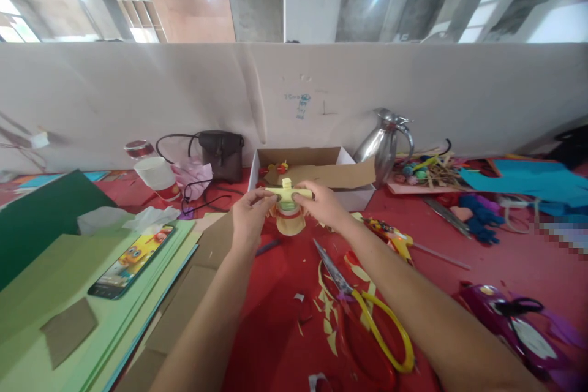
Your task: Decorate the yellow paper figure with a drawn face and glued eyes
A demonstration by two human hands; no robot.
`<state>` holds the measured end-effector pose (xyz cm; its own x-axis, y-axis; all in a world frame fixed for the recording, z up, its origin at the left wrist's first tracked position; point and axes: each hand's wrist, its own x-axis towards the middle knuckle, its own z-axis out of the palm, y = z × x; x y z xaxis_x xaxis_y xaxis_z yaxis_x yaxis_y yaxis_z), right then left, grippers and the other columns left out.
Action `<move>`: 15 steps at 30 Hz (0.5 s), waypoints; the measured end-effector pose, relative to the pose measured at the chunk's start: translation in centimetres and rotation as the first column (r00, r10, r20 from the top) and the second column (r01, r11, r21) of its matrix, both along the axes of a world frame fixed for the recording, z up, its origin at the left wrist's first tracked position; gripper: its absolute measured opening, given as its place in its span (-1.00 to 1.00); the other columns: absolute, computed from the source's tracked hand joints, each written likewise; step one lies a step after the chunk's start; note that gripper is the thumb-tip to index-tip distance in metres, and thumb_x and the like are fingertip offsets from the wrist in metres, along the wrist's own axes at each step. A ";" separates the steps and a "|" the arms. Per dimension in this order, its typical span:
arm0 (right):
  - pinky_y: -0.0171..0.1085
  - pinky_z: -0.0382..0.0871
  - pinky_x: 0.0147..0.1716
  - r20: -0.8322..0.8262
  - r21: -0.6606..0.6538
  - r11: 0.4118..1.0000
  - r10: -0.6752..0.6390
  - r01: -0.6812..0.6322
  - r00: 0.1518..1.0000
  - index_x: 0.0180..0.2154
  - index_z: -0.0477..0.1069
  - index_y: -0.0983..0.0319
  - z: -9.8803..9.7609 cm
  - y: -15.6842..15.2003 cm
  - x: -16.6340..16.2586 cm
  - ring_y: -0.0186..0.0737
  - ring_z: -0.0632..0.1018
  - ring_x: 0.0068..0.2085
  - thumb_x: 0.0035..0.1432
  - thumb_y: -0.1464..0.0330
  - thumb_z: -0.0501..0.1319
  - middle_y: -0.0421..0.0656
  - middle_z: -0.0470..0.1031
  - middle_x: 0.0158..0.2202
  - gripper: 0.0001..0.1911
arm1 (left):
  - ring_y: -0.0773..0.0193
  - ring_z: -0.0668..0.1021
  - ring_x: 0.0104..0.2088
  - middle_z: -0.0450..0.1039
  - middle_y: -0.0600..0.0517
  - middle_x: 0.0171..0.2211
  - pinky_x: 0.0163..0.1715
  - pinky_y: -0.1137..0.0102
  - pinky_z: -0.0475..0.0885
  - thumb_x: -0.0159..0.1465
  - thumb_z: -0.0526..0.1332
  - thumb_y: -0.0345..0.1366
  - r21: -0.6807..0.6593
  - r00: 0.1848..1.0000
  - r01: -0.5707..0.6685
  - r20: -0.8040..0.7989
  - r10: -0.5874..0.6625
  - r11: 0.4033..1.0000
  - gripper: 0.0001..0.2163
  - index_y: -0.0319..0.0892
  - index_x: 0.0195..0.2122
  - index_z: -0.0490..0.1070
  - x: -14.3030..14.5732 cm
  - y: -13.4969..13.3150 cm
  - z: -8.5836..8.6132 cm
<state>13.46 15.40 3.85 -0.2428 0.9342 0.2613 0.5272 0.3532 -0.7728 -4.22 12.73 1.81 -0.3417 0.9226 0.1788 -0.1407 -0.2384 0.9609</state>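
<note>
Hardly any writing can be made out here. On the white partition wall (138,92) behind the worktop there is a small blue scribble (301,104), perhaps a few handwritten characters, but it is too small and blurred to read. Beside it sit faint pencil-like marks (324,110), equally unreadable. The phone (133,260) lying on the green paper sheets (55,294) shows a bright cartoon picture on its screen; no words on it can be read. Nothing else carries a legible label, brand or number.
</note>
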 end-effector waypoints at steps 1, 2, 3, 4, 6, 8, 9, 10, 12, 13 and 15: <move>-0.24 0.37 -0.29 -0.006 -0.004 1.000 0.002 -0.002 1.000 -0.08 0.48 0.15 0.0 0.0 0.0 -0.16 0.56 -0.31 0.18 0.21 0.22 -0.17 0.59 -0.30 -0.71 | 0.28 0.55 -0.29 0.55 -0.02 -0.26 -0.20 0.37 0.42 -0.05 0.43 -0.28 0.011 1.000 -0.005 -0.007 0.005 1.000 -0.78 -0.21 -0.38 0.54 0.1 0.0 -0.1; -0.25 0.37 -0.30 -0.012 -0.006 1.000 0.004 -0.004 1.000 -0.08 0.48 0.15 0.0 0.0 0.0 -0.17 0.56 -0.32 0.18 0.22 0.23 -0.17 0.59 -0.31 -0.72 | 0.29 0.54 -0.31 0.54 0.00 -0.30 -0.23 0.38 0.42 -0.03 0.42 -0.27 0.024 1.000 -0.015 -0.021 0.016 1.000 -0.79 -0.21 -0.37 0.53 0.3 0.1 -0.2; -0.26 0.38 -0.31 -0.015 -0.008 1.000 0.005 -0.005 1.000 -0.08 0.47 0.15 -0.1 0.0 0.0 -0.17 0.56 -0.32 0.18 0.22 0.23 -0.18 0.59 -0.32 -0.72 | 0.30 0.54 -0.33 0.54 0.01 -0.32 -0.26 0.40 0.41 -0.02 0.41 -0.26 0.036 0.999 -0.028 -0.037 0.029 0.999 -0.79 -0.22 -0.37 0.52 0.4 0.1 -0.2; -0.26 0.38 -0.32 -0.016 -0.010 1.000 0.006 -0.007 1.000 -0.09 0.48 0.15 -0.1 0.0 0.0 -0.18 0.56 -0.33 0.18 0.22 0.23 -0.19 0.58 -0.33 -0.73 | 0.31 0.53 -0.34 0.53 0.01 -0.34 -0.28 0.41 0.40 0.00 0.40 -0.25 0.042 0.998 -0.039 -0.055 0.042 0.998 -0.79 -0.21 -0.36 0.51 0.5 0.1 -0.3; -0.27 0.38 -0.35 -0.011 -0.015 1.000 0.011 -0.011 1.000 -0.10 0.48 0.14 0.0 0.0 0.0 -0.19 0.56 -0.35 0.18 0.22 0.23 -0.20 0.58 -0.35 -0.74 | 0.33 0.52 -0.37 0.51 0.03 -0.39 -0.32 0.43 0.39 0.02 0.38 -0.25 0.045 0.995 -0.053 -0.080 0.057 0.998 -0.79 -0.21 -0.35 0.48 0.7 0.1 -0.5; -0.27 0.38 -0.36 -0.006 -0.020 1.000 0.013 -0.013 1.000 -0.11 0.48 0.13 0.0 0.0 -0.1 -0.19 0.55 -0.37 0.18 0.21 0.23 -0.20 0.57 -0.36 -0.74 | 0.34 0.50 -0.39 0.49 0.05 -0.41 -0.34 0.44 0.39 0.04 0.37 -0.26 0.062 0.994 -0.058 -0.087 0.064 0.996 -0.80 -0.20 -0.34 0.45 0.8 0.2 -0.6; -0.27 0.38 -0.36 -0.007 -0.018 1.000 0.013 -0.013 1.000 -0.11 0.48 0.13 -0.1 0.0 -0.1 -0.20 0.55 -0.37 0.18 0.22 0.23 -0.20 0.58 -0.35 -0.75 | 0.34 0.51 -0.37 0.48 0.06 -0.40 -0.33 0.45 0.40 0.04 0.36 -0.27 0.078 0.994 -0.063 -0.089 0.070 0.995 -0.79 -0.19 -0.31 0.44 0.9 0.2 -0.6; -0.27 0.38 -0.36 -0.009 -0.016 1.000 0.013 -0.013 1.000 -0.11 0.48 0.13 -0.1 0.0 -0.1 -0.20 0.55 -0.37 0.18 0.22 0.23 -0.20 0.58 -0.34 -0.75 | 0.33 0.52 -0.34 0.49 0.04 -0.36 -0.31 0.44 0.41 0.04 0.36 -0.28 0.096 0.993 -0.066 -0.094 0.075 0.993 -0.77 -0.18 -0.27 0.45 0.9 0.2 -0.6; -0.27 0.38 -0.35 -0.012 -0.006 1.000 0.017 -0.017 1.000 -0.11 0.48 0.13 -0.1 0.0 -0.1 -0.20 0.56 -0.36 0.19 0.22 0.22 -0.20 0.58 -0.33 -0.76 | 0.29 0.54 -0.26 0.51 -0.02 -0.24 -0.27 0.42 0.43 0.07 0.35 -0.27 0.113 0.990 -0.051 -0.122 0.065 0.992 -0.71 -0.18 -0.17 0.47 1.0 0.3 -0.7; -0.27 0.37 -0.35 -0.010 0.001 1.000 0.018 -0.018 1.000 -0.11 0.48 0.13 -0.2 0.0 -0.1 -0.19 0.56 -0.35 0.19 0.22 0.22 -0.20 0.58 -0.33 -0.76 | 0.28 0.54 -0.23 0.52 -0.05 -0.18 -0.25 0.41 0.44 0.09 0.33 -0.26 0.108 0.989 -0.034 -0.138 0.048 0.994 -0.69 -0.18 -0.12 0.48 1.0 0.3 -0.7; -0.27 0.36 -0.33 0.000 0.023 1.000 0.009 -0.009 1.000 -0.11 0.48 0.14 -0.2 -0.1 -0.2 -0.18 0.56 -0.33 0.20 0.23 0.22 -0.19 0.59 -0.32 -0.76 | 0.26 0.55 -0.24 0.53 -0.09 -0.12 -0.23 0.38 0.45 0.13 0.31 -0.23 0.081 0.987 0.006 -0.158 0.007 0.997 -0.67 -0.19 -0.08 0.49 0.9 0.4 -0.8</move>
